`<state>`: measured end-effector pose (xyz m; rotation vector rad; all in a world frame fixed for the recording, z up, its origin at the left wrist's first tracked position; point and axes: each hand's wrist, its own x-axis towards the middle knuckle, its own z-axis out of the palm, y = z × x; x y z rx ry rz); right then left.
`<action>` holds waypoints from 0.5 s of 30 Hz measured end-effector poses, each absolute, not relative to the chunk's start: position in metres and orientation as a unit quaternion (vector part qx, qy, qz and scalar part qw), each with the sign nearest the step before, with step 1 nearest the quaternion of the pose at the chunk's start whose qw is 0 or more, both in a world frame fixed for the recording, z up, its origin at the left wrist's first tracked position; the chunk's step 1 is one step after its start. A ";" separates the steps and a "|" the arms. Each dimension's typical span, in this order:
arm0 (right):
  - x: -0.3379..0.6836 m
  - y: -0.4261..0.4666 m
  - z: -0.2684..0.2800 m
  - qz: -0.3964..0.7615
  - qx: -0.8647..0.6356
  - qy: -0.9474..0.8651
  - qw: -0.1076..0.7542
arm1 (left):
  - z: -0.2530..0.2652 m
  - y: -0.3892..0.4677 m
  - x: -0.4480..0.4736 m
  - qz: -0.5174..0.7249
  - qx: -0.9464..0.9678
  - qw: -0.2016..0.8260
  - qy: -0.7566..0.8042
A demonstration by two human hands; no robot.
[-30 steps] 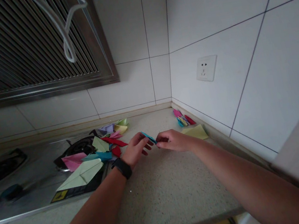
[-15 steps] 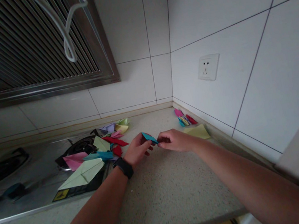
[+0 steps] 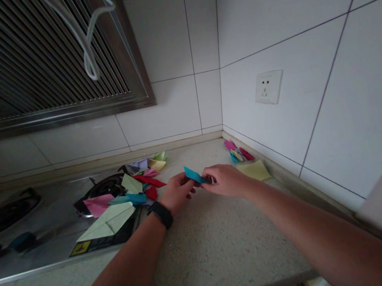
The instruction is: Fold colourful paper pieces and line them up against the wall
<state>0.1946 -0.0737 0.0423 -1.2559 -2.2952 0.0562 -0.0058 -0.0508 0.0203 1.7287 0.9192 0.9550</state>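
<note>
Blue paper (image 3: pixel 192 174): turned since half a second ago, now showing more flat side; held above worktop (image 3: pixel 213 247), between hob (image 3: pixel 52 236) and right edge.
Long axis: slanting from back left down into right hand (image 3: pixel 226 179).
Right hand: pinched on right end, so nearer to that tip.
Left hand (image 3: pixel 176 192): touching lower left part; grip half hidden, can't say if pinching.
Paper shape: thin, matte, narrow, angular.
Yellow sheet (image 3: pixel 255 171): flat, lying near right edge.
Worktop finish: speckled, stone-like.
Hob: metal, carrying creased pale-green folded paper (image 3: pixel 107 222).
</note>
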 end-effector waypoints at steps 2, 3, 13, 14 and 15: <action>0.193 -0.073 0.040 0.018 -0.468 -0.846 0.256 | 0.020 -0.052 -0.005 0.383 0.710 0.447 0.388; 0.192 -0.073 0.040 0.016 -0.469 -0.845 0.255 | 0.020 -0.053 -0.004 0.381 0.713 0.437 0.395; 0.185 -0.075 0.038 -0.013 -0.479 -0.838 0.261 | 0.018 -0.053 -0.002 0.388 0.719 0.400 0.416; 0.184 -0.076 0.038 -0.016 -0.480 -0.838 0.261 | 0.017 -0.053 -0.002 0.386 0.716 0.406 0.417; 0.184 -0.077 0.038 -0.019 -0.482 -0.837 0.259 | 0.017 -0.053 -0.002 0.385 0.712 0.413 0.417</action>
